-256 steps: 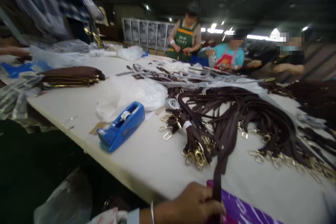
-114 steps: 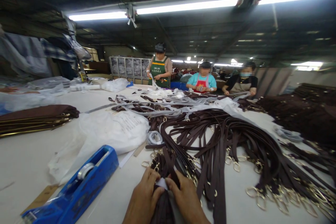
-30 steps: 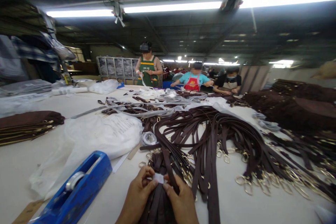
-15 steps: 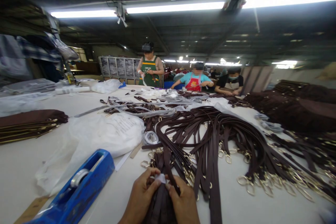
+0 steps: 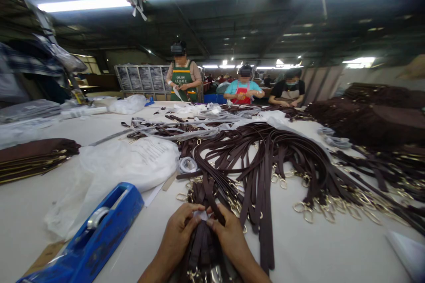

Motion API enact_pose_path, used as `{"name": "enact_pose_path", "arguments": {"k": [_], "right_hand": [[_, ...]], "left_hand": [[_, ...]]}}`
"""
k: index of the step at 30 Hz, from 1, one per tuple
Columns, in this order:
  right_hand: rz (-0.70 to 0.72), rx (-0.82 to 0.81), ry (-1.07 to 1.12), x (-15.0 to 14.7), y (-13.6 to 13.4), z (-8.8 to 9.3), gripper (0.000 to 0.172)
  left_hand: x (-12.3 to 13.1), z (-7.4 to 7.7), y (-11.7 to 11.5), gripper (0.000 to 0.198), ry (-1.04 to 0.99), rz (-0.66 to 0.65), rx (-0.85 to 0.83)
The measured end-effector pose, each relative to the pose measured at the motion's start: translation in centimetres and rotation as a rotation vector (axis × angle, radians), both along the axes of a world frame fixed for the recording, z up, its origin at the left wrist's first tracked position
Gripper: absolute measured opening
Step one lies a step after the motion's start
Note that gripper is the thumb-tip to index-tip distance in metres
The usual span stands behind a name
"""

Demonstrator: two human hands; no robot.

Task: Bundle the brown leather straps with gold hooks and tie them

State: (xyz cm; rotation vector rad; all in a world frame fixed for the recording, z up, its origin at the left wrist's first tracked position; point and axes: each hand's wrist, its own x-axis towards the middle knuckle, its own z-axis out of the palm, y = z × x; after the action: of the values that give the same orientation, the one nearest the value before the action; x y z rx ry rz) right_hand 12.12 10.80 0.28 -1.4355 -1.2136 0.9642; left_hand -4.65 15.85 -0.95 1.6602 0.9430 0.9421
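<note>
Brown straps: bunched between my left hand and right hand, long way pointing away from me.
White band: across the bunch, between my fingertips.
Left hand: pinching the band's left end.
Right hand: pinching brown straps beside it.
Nearer hand: neither.

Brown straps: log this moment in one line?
left hand: pinching white band; right hand: holding brown strap; blue tape dispenser: on table

Lone head-worn view, close above the table, facing forward
</note>
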Motion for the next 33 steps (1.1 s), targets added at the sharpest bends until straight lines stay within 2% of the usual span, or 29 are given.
{"name": "enact_pose_path", "arguments": {"k": [10,19,28,33], "right_hand": [[0.069,0.001,0.039,0.7,0.4,-0.3,0.014],[0.03,0.007,0.053,0.8,0.3,-0.1,0.011],[0.022,0.012,0.027,0.8,1.0,-0.7,0.002],[0.013,0.021,0.026,1.0,1.1,-1.5,0.003]], "left_hand": [[-0.2,0.4,-0.1,0.013,-0.01,-0.069,-0.068],[0.0,0.1,-0.1,0.012,-0.073,-0.093,-0.134],[-0.2,-0.5,0.1,0.008,0.011,-0.083,-0.051],[-0.2,0.4,0.4,0.007,0.144,-0.12,0.047]]}}
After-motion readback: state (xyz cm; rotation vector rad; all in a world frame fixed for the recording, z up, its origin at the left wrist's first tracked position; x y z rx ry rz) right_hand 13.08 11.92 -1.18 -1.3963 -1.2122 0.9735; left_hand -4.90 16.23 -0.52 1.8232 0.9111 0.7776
